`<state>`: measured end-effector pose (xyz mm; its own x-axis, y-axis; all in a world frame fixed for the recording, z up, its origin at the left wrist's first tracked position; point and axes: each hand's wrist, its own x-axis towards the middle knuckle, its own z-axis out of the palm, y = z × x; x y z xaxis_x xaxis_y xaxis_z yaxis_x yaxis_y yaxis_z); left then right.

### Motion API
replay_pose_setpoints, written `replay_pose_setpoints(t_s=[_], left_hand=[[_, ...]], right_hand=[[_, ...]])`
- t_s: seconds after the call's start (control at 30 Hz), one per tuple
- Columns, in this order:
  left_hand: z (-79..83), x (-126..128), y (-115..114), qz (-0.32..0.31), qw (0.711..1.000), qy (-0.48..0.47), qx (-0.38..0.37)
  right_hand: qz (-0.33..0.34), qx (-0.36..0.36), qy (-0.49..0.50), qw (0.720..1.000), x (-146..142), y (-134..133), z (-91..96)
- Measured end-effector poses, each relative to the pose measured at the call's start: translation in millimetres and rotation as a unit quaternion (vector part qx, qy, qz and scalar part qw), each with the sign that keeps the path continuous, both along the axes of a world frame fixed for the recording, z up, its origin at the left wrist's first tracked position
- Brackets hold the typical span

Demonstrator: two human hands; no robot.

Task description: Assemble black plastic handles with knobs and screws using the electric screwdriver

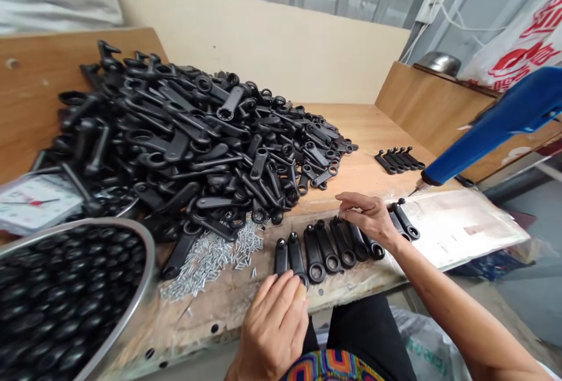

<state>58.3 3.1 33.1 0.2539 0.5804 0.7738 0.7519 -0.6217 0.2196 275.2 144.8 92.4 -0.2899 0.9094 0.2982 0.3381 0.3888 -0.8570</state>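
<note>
While black handles (314,255) are lying in a row at lower centre, I'm seeing left hand (277,318) touching the leftmost, right hand (371,217) reaching over others, right of centre; can't tell whether either's fingers are gripping.

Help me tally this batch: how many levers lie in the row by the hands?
9 levers visible: seven from the left hand to the right hand, two just beyond the right hand. The right hand may hide more.
</note>
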Motion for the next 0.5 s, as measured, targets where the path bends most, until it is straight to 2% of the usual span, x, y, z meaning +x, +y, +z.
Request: replay_pose_setpoints(t_s=[0.13, 0.33, 0.5], left_hand=[[-0.7, 0, 0, -0.002, 1.000, 0.007, -0.008], [-2.2, -1, 0, -0.002, 1.000, 0.005, -0.009], [-9.1, -3, 4, -0.008, 1.000, 0.000, 0.014]], right_hand=[[0.013, 0.035, -0.018, 0.999, -5, 0, -3.4], [0.081, 0.136, -0.048, 0.986, -28, 2, -3.7], [0.076, 0.207, -0.109, 0.969, -35, 2, -10.5]])
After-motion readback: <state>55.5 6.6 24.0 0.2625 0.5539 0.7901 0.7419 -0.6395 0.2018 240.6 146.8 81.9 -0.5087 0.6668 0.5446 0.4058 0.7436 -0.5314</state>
